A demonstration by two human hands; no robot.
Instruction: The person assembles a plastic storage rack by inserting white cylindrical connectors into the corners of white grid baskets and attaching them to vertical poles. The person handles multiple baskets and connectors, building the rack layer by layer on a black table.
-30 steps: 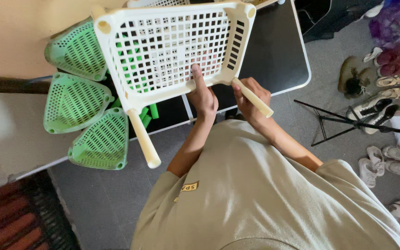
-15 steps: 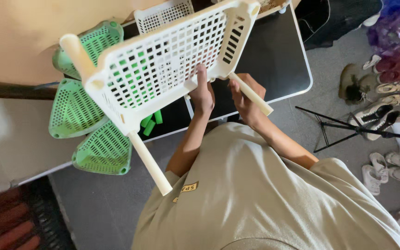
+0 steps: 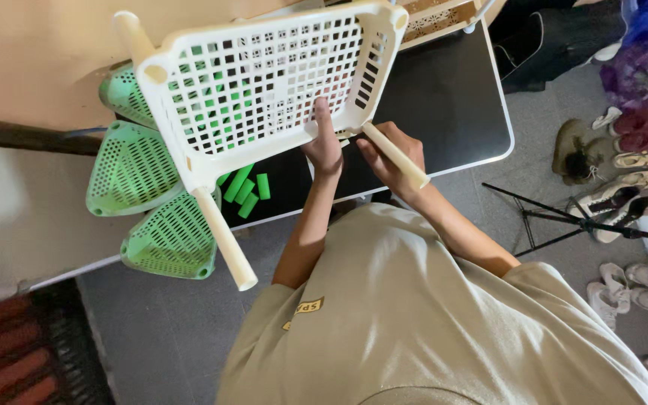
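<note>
A white perforated plastic shelf tray [image 3: 264,82] is held tilted over the black table [image 3: 444,97], its underside toward me. Cream tube legs stick out of its corners: one [image 3: 223,240] points down-left, another [image 3: 130,34] juts out at the upper left. My left hand [image 3: 324,142] presses flat against the tray's mesh near its lower right corner. My right hand [image 3: 391,157] grips a third cream leg [image 3: 403,161] fitted at that corner. Several short green tube pieces [image 3: 245,191] lie on the table under the tray.
Three green triangular mesh trays [image 3: 133,169] sit stacked at the table's left end. Another cream lattice tray [image 3: 440,15] lies at the far edge. Shoes [image 3: 624,150] and a black tripod [image 3: 586,221] are on the grey floor to the right.
The white tray has swung back and tilted, its lower-left leg now pointing more steeply down. Both hands stay at the lower right corner.
</note>
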